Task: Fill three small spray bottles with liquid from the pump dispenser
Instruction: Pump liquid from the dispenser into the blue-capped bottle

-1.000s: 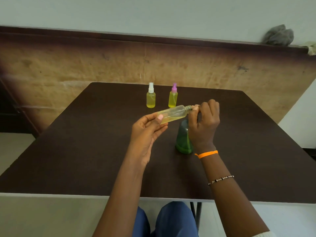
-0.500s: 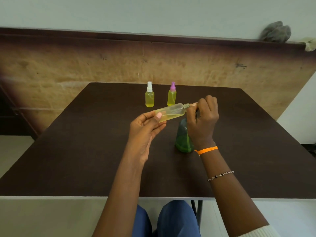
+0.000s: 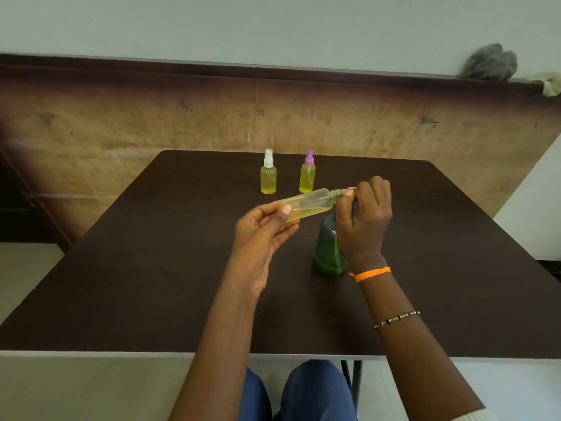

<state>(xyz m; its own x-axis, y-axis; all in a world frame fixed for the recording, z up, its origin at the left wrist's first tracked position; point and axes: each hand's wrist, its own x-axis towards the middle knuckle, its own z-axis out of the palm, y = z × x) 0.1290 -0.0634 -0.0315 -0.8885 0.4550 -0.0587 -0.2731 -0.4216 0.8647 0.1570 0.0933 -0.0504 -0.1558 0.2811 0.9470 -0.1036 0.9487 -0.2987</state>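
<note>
You are holding a small clear spray bottle (image 3: 308, 205) nearly on its side above the dark brown table (image 3: 151, 268), its neck pointing to your right and slightly up, with a shallow pool of yellow liquid lying along its lower wall. Your left hand (image 3: 261, 235) is gripping the bottle's base end, thumb on the near side and fingers curled behind it. Your right hand (image 3: 362, 220) is curling its fingers at the bottle's open neck, where the fingertips (image 3: 349, 192) are pinching something small against the mouth; what it is cannot be told, since the hand is covering it. Directly below that hand, the green pump dispenser (image 3: 328, 250) is standing on the table, its top hidden behind your right palm and wrist. At the far edge of the table two filled spray bottles are standing upright just beside each other but apart: one with a white cap (image 3: 268, 172) on the left and one with a purple cap (image 3: 307, 171) on the right, both full of yellow liquid. An orange band (image 3: 370, 273) and a beaded bracelet (image 3: 396, 319) are sitting on your right forearm. A grey cloth (image 3: 490, 65) is lying on the ledge of the wall behind the table.
</note>
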